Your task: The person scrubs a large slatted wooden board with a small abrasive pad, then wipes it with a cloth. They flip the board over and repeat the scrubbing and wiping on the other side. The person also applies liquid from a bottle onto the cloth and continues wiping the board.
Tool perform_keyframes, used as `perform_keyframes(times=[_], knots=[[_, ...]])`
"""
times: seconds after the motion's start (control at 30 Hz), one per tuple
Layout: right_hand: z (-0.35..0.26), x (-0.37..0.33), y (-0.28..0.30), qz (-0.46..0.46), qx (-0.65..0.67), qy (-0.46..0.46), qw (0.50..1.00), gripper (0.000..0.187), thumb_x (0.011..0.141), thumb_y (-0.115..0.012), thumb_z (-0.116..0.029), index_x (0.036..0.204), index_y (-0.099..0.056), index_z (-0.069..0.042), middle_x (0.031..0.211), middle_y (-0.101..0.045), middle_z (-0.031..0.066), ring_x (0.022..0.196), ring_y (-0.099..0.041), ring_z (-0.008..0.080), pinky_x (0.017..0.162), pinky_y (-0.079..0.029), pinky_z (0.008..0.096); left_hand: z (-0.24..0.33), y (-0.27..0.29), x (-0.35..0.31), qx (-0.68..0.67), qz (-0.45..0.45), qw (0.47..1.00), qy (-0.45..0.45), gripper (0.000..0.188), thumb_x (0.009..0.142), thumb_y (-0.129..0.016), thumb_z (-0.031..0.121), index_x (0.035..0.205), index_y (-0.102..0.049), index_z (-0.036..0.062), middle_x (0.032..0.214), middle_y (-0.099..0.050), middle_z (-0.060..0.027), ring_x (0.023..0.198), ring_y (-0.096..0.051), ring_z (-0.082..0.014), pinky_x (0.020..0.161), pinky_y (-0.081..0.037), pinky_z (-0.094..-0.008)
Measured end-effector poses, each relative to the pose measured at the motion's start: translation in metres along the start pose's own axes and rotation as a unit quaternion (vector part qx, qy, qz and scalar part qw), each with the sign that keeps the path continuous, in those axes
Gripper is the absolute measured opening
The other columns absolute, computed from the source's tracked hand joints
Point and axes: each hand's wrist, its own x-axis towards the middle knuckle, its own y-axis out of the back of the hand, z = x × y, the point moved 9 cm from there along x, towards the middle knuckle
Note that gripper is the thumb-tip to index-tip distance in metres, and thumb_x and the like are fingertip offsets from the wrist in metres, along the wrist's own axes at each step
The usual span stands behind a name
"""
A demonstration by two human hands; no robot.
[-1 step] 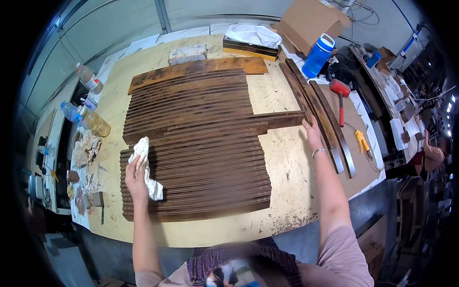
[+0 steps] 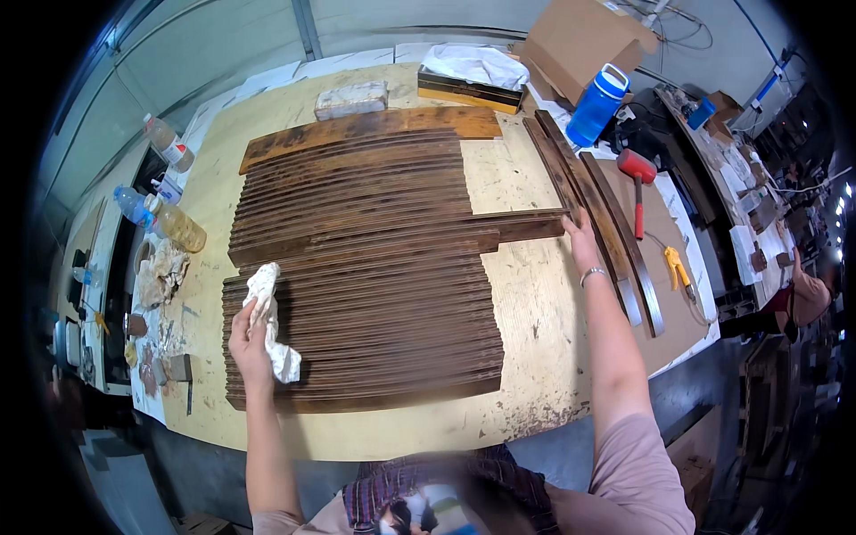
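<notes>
With a clock face laid over the table (image 2: 539,348), a bunched white cloth (image 2: 263,287) is gripped at 8 o'clock by the left hand (image 2: 251,349), between thumb and fingers. Whether the wood below is touched by the cloth cannot be told. The cloth is likely bunched so that it can be held well. At 3 o'clock, the end of a dark brown wooden slat (image 2: 532,227) is grasped by the right hand (image 2: 581,244). That end is left sticking out past the rows, so it can probably be held without the others being bumped. The slat is laid between the far row of slats (image 2: 357,192), toward 12 o'clock, and the near row of slats (image 2: 392,330), toward 6. They seem to be lined up so that all their tops can be reached.

Just beside the right hand, room is made tight by long loose slats (image 2: 605,218). Past them, a red mallet (image 2: 637,167) is laid near 2 o'clock and a yellow air gun (image 2: 675,266) at 3. At 9, a crumpled rag (image 2: 163,275) and a bottle of yellow liquid (image 2: 183,225) are set, perhaps so that the left arm is not blocked
</notes>
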Motion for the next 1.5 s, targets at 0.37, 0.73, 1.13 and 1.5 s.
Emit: perform_keyframes(times=[0.37, 0.73, 1.13, 1.5], knots=[[-0.014, -0.017, -0.111, -0.103, 0.048, 0.029, 0.993, 0.058, 0.095, -0.065, -0.025, 0.143, -0.05, 0.004, 0.148, -0.044, 0.0169, 0.14, -0.041, 0.0281, 0.118, -0.031, 0.0354, 0.025, -0.032, 0.033, -0.328, -0.064, 0.935, 0.119, 0.028, 0.101, -0.054, 0.01, 0.126, -0.06, -0.0033, 0.114, -0.069, -0.0146, 0.101, -0.069, -0.022, 0.088, -0.057, -0.0349], [-0.072, -0.078, -0.205, -0.189, -0.035, 0.076, 0.978, 0.07, 0.094, -0.067, -0.013, 0.153, -0.034, 0.003, 0.157, -0.038, 0.0233, 0.146, -0.037, 0.0314, 0.12, -0.031, 0.0365, 0.017, -0.265, 0.01, 0.377, -0.281, 0.842, -0.264, 0.051, 0.088, -0.068, 0.031, 0.138, -0.061, 0.0182, 0.15, -0.05, -0.015, 0.142, -0.042, -0.0341, 0.118, -0.028, -0.0547], [-0.071, -0.086, -0.22, -0.199, -0.147, 0.127, 0.961, 0.083, 0.098, -0.063, -0.02, 0.158, -0.012, 0.007, 0.16, -0.029, 0.0279, 0.148, -0.033, 0.037, 0.122, -0.028, 0.0377, -0.022, 0.039, 0.122, 0.346, 0.089, 0.92, -0.159, 0.04, 0.096, -0.053, 0.008, 0.136, -0.06, 0.0086, 0.124, -0.065, -0.018, 0.113, -0.064, -0.0332, 0.097, -0.05, -0.0451], [-0.081, -0.092, -0.229, -0.205, -0.159, 0.133, 0.957, 0.081, 0.099, -0.062, -0.024, 0.157, -0.015, 0.008, 0.16, -0.03, 0.029, 0.148, -0.034, 0.0374, 0.122, -0.028, 0.0364, -0.098, 0.131, 0.109, 0.414, 0.049, 0.907, 0.056, 0.034, 0.102, -0.052, 0.022, 0.13, -0.063, 0.0062, 0.126, -0.065, -0.0214, 0.112, -0.063, -0.0405, 0.096, -0.051, -0.0471]])
